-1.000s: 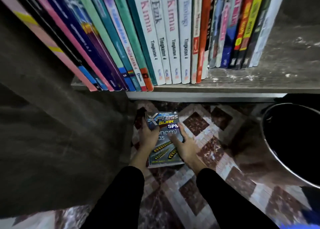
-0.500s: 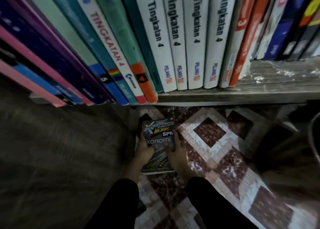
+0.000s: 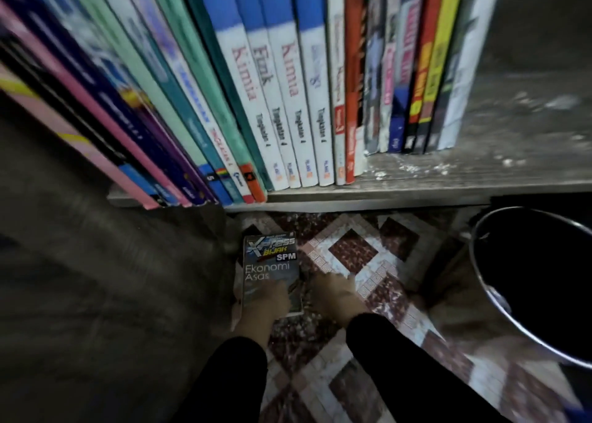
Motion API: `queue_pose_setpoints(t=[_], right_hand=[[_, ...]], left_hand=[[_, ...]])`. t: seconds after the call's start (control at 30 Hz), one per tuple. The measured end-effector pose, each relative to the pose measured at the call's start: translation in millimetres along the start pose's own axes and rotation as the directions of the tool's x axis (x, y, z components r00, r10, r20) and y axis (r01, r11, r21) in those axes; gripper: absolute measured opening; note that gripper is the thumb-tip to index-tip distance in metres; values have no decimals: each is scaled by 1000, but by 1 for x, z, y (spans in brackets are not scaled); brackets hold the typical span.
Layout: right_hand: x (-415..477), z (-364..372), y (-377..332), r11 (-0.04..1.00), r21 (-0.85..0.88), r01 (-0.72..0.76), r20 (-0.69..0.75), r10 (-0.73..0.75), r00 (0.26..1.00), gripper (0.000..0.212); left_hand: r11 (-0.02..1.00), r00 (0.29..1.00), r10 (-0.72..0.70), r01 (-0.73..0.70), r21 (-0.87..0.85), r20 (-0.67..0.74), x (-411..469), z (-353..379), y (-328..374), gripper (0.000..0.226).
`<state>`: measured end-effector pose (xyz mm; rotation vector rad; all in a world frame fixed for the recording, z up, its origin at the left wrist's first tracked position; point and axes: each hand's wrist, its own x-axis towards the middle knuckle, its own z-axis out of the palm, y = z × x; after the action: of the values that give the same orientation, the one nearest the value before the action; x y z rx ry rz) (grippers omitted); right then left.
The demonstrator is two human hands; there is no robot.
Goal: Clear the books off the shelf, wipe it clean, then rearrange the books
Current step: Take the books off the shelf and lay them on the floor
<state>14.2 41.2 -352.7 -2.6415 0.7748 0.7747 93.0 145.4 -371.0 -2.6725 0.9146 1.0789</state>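
While I'm looking down past the shelf (image 3: 416,187), the far left is just a dark blurry panel (image 3: 80,278). Next over, the book (image 3: 270,270) lies flat on the tiled floor (image 3: 352,252), cover up, right below the shelf edge. My left hand (image 3: 261,304) rests on its lower half, fingers (image 3: 272,289) spread flat over the cover, not pinching anything. My right hand (image 3: 336,291) is just beside the book's right edge on the tiles, fingers loosely spread, empty as far as I can see. Up top, books on the shelf (image 3: 288,102) stand leaning. Far right, a dark bucket (image 3: 480,262).
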Motion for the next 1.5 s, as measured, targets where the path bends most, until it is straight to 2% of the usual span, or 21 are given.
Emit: queue_pose_setpoints(t=[0.03,0.2,0.27,0.4,0.57,0.63,0.7,0.8,0.87,0.97,1.07,1.17,1.2,1.27,1.4,1.5], right_hand=[[-12,-7,4,999,-48,5,-2,-6,1000,34],[-65,-32,22,997,-81,-8,-17,7,1000,36],[-90,-45,30,999,-50,-12,-4,12,1000,34],[-134,-70,44,999,-38,-19,-26,18,1000,28],[-186,-105,53,999,-48,-15,-109,10,994,36],[-201,-121,55,1000,-11,-7,-189,5,982,35],[-217,-139,59,999,39,7,-268,4,963,32],[-238,-165,66,996,85,40,-379,-5,926,26],[-246,-180,72,990,124,72,-469,-5,883,26],[-244,-199,82,976,187,111,-585,20,811,25],[-234,-213,92,952,252,173,-695,53,717,29],[-216,-224,99,914,311,261,-750,68,659,44],[-209,-227,101,901,324,289,-753,60,655,49],[-197,-232,103,877,340,341,-754,37,656,60],[-173,-240,105,832,383,402,-736,12,676,74],[-159,-243,105,811,379,447,-730,-35,683,80]], left_hand=[[999,998,39,-40,21,40,-11,-3,7,40],[988,988,150,-149,28,-33,-65,-19,35,34],[989,988,150,-150,17,-31,-89,-29,46,34],[989,985,134,-125,84,-113,-137,-55,67,35],[975,966,203,-185,122,-160,-193,-88,96,31],[970,943,231,-205,130,-240,-210,-103,105,28],[960,893,275,-236,148,-357,-226,-117,114,26],[935,769,347,-331,131,-537,-243,-136,121,24],[910,644,380,-389,144,-664,-255,-151,125,25],[860,407,399,-476,182,-822,-267,-176,131,29],[770,242,452,-592,238,-859,-269,-202,138,35],[754,118,477,-564,336,-871,-265,-225,147,42],[770,97,468,-532,352,-878,-263,-233,150,46],[813,102,461,-447,374,-881,-256,-247,155,56],[911,188,397,-199,361,-898,-239,-267,159,70],[930,164,366,-89,355,-916,-230,-269,164,76]])
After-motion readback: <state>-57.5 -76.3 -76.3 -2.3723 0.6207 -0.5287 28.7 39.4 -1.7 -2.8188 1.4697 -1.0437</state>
